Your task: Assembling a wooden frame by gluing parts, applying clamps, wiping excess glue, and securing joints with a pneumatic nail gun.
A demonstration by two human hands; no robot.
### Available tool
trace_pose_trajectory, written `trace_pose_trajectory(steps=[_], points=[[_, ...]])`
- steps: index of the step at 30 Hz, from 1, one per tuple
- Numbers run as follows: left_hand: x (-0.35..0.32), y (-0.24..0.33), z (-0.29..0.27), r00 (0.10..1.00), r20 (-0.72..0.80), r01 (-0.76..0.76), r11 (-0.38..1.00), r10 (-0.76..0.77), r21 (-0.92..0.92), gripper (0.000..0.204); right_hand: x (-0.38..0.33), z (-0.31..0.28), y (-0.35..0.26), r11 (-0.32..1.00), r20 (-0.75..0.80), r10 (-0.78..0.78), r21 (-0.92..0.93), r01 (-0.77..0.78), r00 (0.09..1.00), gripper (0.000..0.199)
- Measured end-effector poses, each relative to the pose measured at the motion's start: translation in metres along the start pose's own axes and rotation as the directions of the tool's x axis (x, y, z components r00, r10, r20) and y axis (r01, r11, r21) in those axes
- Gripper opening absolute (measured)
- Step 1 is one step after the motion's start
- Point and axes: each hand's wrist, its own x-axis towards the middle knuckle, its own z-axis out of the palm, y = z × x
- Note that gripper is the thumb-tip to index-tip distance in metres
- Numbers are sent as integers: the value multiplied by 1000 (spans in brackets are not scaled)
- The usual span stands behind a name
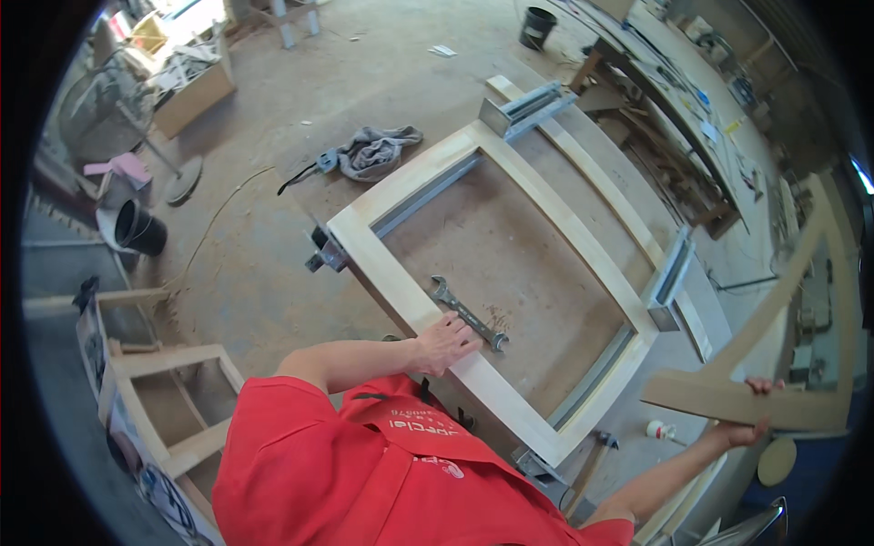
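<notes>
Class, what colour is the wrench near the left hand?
The wrench is metallic grey, clearest in the head view.

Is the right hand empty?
No: the right hand holds an angled wooden frame by its lower bar, with fingers showing over that bar's upper edge.

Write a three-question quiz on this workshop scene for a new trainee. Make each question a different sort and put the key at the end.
1. Open question: What does the right hand hold up?
2. True or false: The gray cloth lies inside the opening of the rectangular wooden frame.
3. Fill in the blank: Beside the left hand lies a metal ____ with a jaw at each end.

Key:
1. A triangular wooden piece.
2. False; it lies outside the frame.
3. wrench.
</notes>
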Motion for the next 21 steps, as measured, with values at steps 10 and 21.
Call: trace_pose_trajectory(steps=[10,21], points=[[-52,-146,-34,989,-80,-140,976,128,-165,67,-95,167,127,639,-126,107,-751,-165,986,104],[-27,-107,-7,986,89,-128,978,144,-163,49,-159,250,215,66,297,464,-951,302,835,72]])
